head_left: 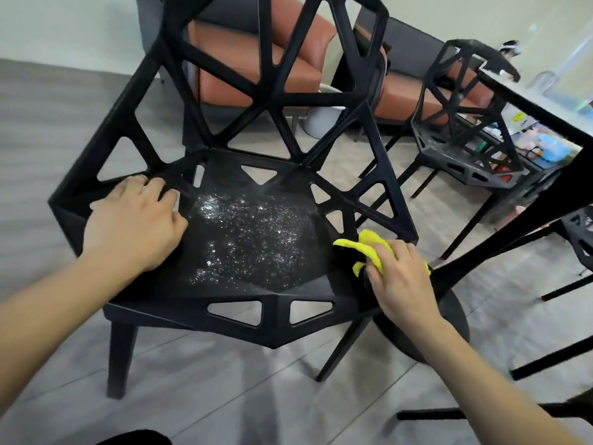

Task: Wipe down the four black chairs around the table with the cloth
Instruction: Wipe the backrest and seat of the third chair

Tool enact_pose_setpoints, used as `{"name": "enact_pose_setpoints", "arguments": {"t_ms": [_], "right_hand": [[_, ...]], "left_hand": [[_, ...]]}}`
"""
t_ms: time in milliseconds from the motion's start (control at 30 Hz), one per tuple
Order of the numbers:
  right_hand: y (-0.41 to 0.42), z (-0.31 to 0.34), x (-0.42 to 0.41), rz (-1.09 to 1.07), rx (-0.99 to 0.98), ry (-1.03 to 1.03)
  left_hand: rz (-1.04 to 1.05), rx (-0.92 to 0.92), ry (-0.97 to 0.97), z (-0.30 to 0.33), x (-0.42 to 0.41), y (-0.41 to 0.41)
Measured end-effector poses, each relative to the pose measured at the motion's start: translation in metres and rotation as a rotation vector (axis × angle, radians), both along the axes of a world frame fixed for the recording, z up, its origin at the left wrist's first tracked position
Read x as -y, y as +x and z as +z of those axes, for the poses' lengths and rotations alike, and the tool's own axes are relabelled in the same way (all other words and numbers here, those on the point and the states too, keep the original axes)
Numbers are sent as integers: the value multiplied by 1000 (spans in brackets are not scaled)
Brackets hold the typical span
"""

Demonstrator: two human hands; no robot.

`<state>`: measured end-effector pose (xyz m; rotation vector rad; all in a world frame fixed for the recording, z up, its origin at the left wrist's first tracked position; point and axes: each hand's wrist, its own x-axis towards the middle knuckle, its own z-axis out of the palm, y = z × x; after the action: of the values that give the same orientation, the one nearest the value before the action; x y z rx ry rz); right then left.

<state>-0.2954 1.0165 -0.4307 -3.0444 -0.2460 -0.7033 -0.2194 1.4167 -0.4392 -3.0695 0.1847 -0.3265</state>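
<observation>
**Currently wiping the seat of the nearest chair**

Currently the nearest black chair [244, 226] stands turned out from the table [542, 101], its openwork back toward the wall and its seat facing the person. The seat centre carries a speckled, glistening patch [244, 232]; whether it is moisture or dust cannot be told.

Left hand [134, 226]: laid flat on the left side of the seat, fingers spread and curling over the frame where seat meets side panel. It holds nothing. Judged purpose: to brace the chair so it does not slide on the smooth floor [48, 130] under the wiping stroke.

Right hand [398, 274]: closed over the bunched yellow cloth [369, 248], pressing it onto the right edge of the seat, near the side strut. The cloth is wadded rather than spread, which probably gives firmer pressure on the textured plastic and lets it reach into the corners of the cut-outs.

A second black chair [465, 130] sits further along the table side, its seat rim looking grey with dust. Part of a third [577, 232] shows at the right edge, under the table. The fourth is not in view.

Judgement: the speckled patch lies between the two hands, so a sweep leftward across the seat seems the natural next stroke. The back lattice likely needs strut-by-strut work.
</observation>
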Motion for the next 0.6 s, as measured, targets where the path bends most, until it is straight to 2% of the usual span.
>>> {"name": "enact_pose_setpoints", "arguments": {"t_ms": [33, 167, 233, 267, 367, 400, 467, 600], "right_hand": [[10, 6, -4, 22, -4, 34], [77, 34, -51, 66, 83, 429], [113, 38, -77, 75, 103, 508], [131, 33, -84, 86, 69, 453], [172, 1, -94, 63, -296, -102], [181, -8, -94, 66, -387, -207], [199, -15, -95, 122, -396, -179], [214, -22, -110, 145, -333, 63]], "left_hand": [[-7, 17, -6, 3, 2, -1], [-3, 21, -23, 6, 2, -3], [1, 26, -42, 5, 2, -4], [12, 35, -55, 5, 2, -5], [74, 123, -89, 6, 3, -9], [90, 142, -96, 5, 3, -10], [92, 176, -106, 2, 3, -7], [79, 212, -114, -6, 1, -3]]}}
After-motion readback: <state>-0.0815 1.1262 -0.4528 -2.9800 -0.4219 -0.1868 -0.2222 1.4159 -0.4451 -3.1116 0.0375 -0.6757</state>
